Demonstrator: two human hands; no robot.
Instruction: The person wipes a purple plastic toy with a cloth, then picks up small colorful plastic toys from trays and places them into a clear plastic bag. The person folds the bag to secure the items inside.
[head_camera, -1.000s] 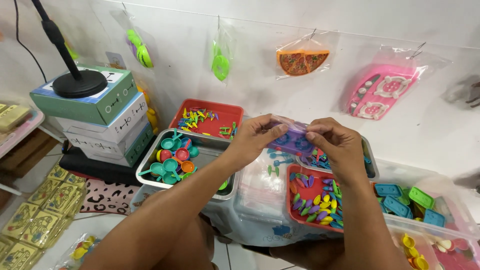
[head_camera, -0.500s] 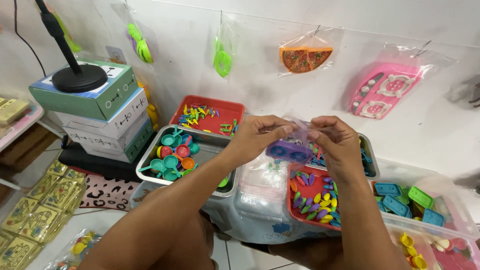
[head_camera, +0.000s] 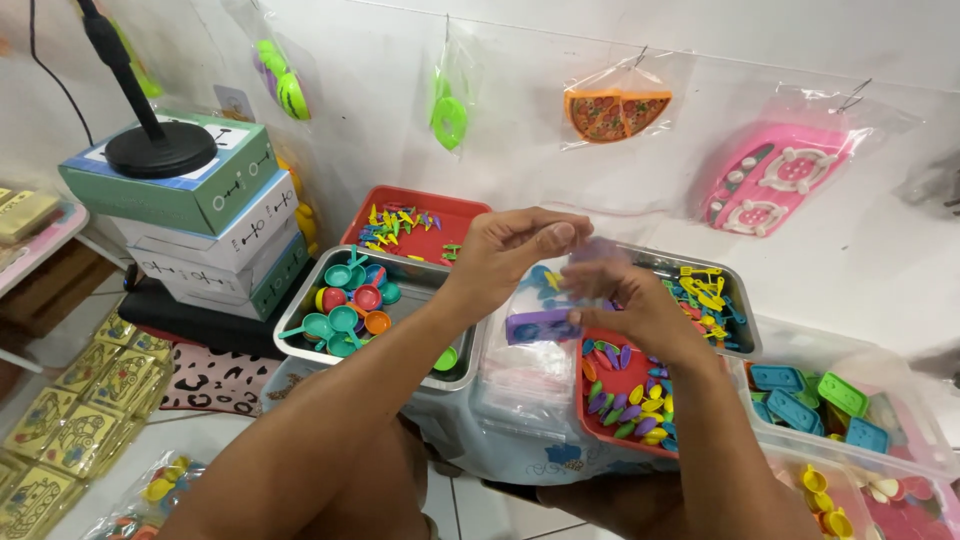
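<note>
Above the trays, head view: left hand (head_camera: 515, 245) and right hand (head_camera: 625, 300) both pinch 1 clear plastic bag (head_camera: 560, 300); a purple toy piece (head_camera: 540, 326) lies inside, long axis crosswise, low between them, nearer the right hand, over the red tray (head_camera: 600, 425)

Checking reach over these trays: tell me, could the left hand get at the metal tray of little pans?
Probably yes. The left hand hovers just beside the metal tray, whose top is open, but it is pinching a clear bag now.
</note>
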